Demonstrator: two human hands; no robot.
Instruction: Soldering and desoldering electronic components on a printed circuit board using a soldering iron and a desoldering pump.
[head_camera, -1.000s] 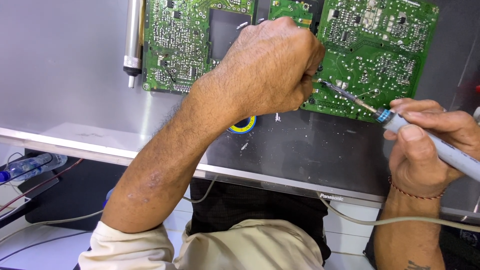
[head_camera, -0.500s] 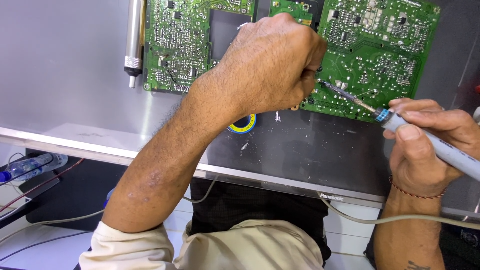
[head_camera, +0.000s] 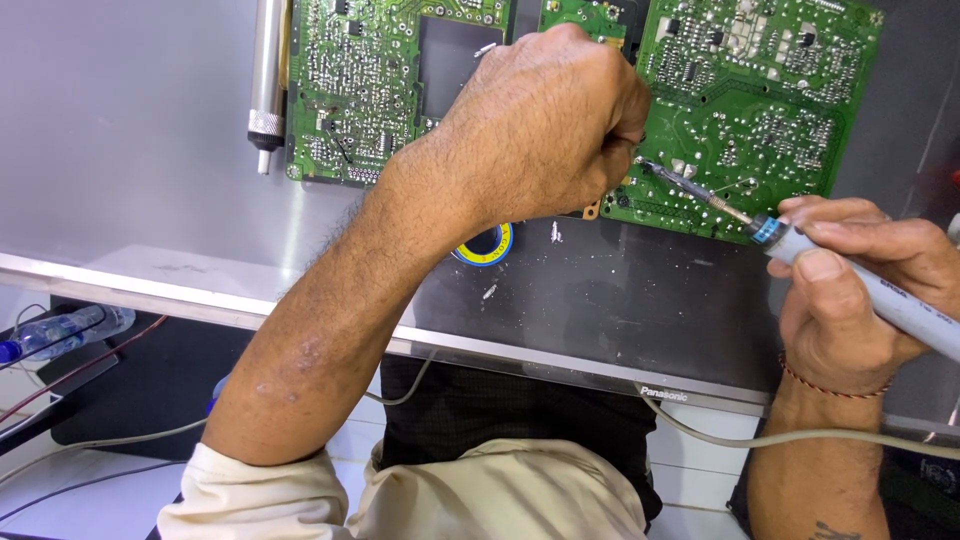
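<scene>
The far middle is taken up by the green circuit board (head_camera: 760, 110), with the left hand (head_camera: 545, 125) held over it and the soldering iron (head_camera: 860, 285) angled in from the right. Passage on the far left is narrowed by a metal cylinder tool (head_camera: 268, 80). Open grey panel surface (head_camera: 130, 150) is left beyond it, and the dark panel (head_camera: 620, 290) nearer is interrupted only by a solder spool (head_camera: 487, 243).

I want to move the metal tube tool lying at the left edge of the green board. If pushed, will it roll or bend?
The metal tube tool looks round and smooth, so it would probably roll sideways on the flat grey panel. It seems rigid and unlikely to bend.
</scene>
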